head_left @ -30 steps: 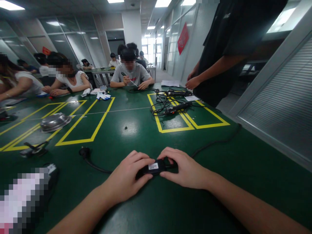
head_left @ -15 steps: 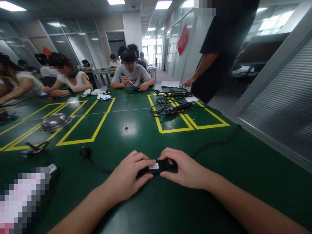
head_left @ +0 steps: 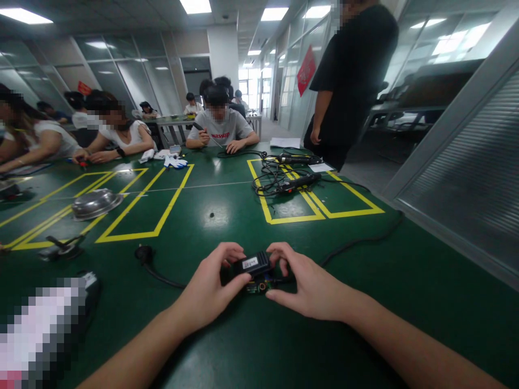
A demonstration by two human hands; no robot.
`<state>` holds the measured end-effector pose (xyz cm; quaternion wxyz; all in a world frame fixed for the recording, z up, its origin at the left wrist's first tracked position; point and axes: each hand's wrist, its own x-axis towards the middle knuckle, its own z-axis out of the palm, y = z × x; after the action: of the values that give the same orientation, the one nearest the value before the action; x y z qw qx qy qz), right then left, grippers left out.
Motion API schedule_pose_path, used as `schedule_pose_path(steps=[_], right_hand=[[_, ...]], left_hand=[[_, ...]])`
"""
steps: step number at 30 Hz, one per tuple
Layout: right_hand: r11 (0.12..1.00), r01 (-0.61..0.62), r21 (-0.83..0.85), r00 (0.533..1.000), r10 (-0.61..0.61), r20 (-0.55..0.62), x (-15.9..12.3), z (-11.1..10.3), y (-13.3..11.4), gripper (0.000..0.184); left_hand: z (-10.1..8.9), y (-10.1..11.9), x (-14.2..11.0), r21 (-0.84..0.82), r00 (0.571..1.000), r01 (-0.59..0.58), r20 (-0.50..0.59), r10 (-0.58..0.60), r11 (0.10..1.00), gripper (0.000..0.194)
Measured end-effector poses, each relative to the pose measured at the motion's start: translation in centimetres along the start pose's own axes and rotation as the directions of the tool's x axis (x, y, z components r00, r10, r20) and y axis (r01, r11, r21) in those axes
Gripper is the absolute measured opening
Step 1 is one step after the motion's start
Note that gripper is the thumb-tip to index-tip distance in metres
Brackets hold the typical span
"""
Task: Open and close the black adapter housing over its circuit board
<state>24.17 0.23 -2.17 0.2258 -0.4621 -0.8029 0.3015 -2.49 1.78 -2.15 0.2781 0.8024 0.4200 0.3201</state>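
My left hand [head_left: 214, 283] grips a black plastic cover [head_left: 259, 261] with a white label, its thumb on the near edge and its fingers behind. The cover is tilted up, and a small green circuit board [head_left: 259, 284] shows below it. My right hand [head_left: 304, 278] curls around the right end: its fingertips touch the cover's far right corner, while the thumb lies low beside the board. A black cord with a plug [head_left: 144, 254] runs out to the left from under my left hand. Another black cable [head_left: 357, 237] leads off to the right.
A metal bowl [head_left: 97, 204] and a dark clamp-like part [head_left: 60, 247] sit at left, with a blurred-out object [head_left: 44, 324] nearer. Black corded tools [head_left: 298, 182] lie tangled within yellow tape. Across the green table a person [head_left: 221, 127] works; another person stands at right.
The cover, flat between my hands before, is now raised and tilted, baring the circuit board. The standing person at right has shifted back, that hand now off the table.
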Motion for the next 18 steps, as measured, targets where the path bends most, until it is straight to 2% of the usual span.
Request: schedule_pose_path(steps=[2, 4, 6, 8, 11, 15, 18], right_hand=[[1.0, -0.011, -0.005, 1.0, 0.011, 0.007, -0.1, -0.1, -0.2, 0.048], [0.998, 0.026, -0.049, 1.0, -0.026, 0.016, 0.0, -0.1, -0.2, 0.029], [0.992, 0.07, -0.102, 0.997, -0.069, 0.02, 0.0, -0.1, -0.2, 0.017], [0.987, 0.098, -0.127, 0.995, -0.097, 0.018, 0.1, 0.0, -0.2, 0.014], [0.984, 0.111, -0.139, 0.994, -0.11, 0.017, 0.1, 0.1, -0.1, 0.013], [0.984, 0.107, -0.145, 0.994, -0.106, 0.015, 0.0, 0.1, -0.1, 0.014], [0.984, 0.104, -0.146, 0.995, -0.103, 0.016, -0.1, 0.2, -0.2, 0.013]], left_hand=[[-0.1, -0.6, 0.2, 0.044, 0.995, 0.041, -0.097, -0.036, 0.998, 0.015], [-0.1, -1.1, 0.3, 0.119, 0.995, 0.052, -0.087, -0.042, 0.992, 0.007], [-0.1, -1.4, 0.4, 0.177, 0.998, 0.059, -0.034, -0.054, 0.982, 0.005], [-0.2, -1.4, 0.3, 0.228, 0.999, 0.038, 0.0, -0.039, 0.973, 0.005], [-0.6, -0.7, 0.1, 0.297, 0.998, -0.058, 0.029, 0.051, 0.953, 0.008], [-1.2, 0.5, -0.3, 0.333, 0.973, -0.158, 0.213, 0.09, 0.929, 0.006], [-1.3, 0.9, -0.6, 0.32, 0.951, -0.176, 0.3, 0.077, 0.931, 0.006]])
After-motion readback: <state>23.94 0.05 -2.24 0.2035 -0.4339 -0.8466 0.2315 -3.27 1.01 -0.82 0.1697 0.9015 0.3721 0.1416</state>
